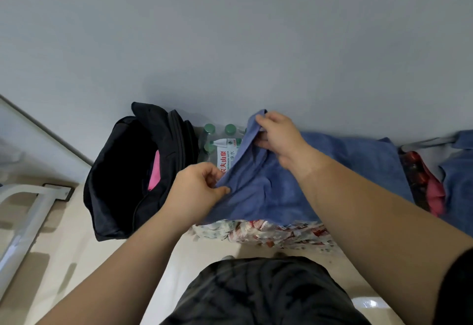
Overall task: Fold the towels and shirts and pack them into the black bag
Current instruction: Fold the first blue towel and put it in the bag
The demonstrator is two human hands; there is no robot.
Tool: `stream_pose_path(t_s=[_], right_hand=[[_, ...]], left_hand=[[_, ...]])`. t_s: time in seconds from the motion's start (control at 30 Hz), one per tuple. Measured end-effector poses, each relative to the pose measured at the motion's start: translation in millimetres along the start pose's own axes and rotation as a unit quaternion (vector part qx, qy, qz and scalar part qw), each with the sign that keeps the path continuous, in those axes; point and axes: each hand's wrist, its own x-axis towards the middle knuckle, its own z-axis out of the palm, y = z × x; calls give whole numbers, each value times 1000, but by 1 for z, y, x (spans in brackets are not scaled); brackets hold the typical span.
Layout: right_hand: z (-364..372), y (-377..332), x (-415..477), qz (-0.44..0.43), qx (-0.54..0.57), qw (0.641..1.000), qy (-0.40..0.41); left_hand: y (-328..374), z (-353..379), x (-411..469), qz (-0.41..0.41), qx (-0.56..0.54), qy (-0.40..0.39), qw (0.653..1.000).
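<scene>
I look down on a pale floor (76, 260) that meets a plain grey wall (230, 42). The blue towel (268, 186) lies over printed shrink-wrapped packs (268, 232) against the wall, its long axis running left to right along it. My left hand (197, 191) has its fingers pinched on the near corner of the towel's left edge. My right hand (279, 137) has its fingers curled on the far corner. The black bag (120, 171) stands open just left, beside water bottles (217, 142).
</scene>
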Motion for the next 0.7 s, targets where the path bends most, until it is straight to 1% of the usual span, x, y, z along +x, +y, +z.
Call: stream_pose_path(t_s=[0.07,0.13,0.3,0.47,0.63,0.7], right_hand=[[17,-9,4,-32,-1,999,-21],[30,-13,5,-62,-3,997,-41],[40,-8,4,-70,23,993,-87],[18,-2,1,-37,31,996,-72],[-39,-6,-1,-32,44,998,-35],[-67,-12,-3,-44,56,997,-21]], left_hand=[[4,-17,-4,-16,-10,42,999],[8,-32,-9,-29,-32,64,997],[18,-43,-20,-40,-81,58,994],[28,-10,-18,-41,-111,11,993],[60,32,-8,-26,-142,-62,988],[79,50,-4,-10,-152,-88,984]])
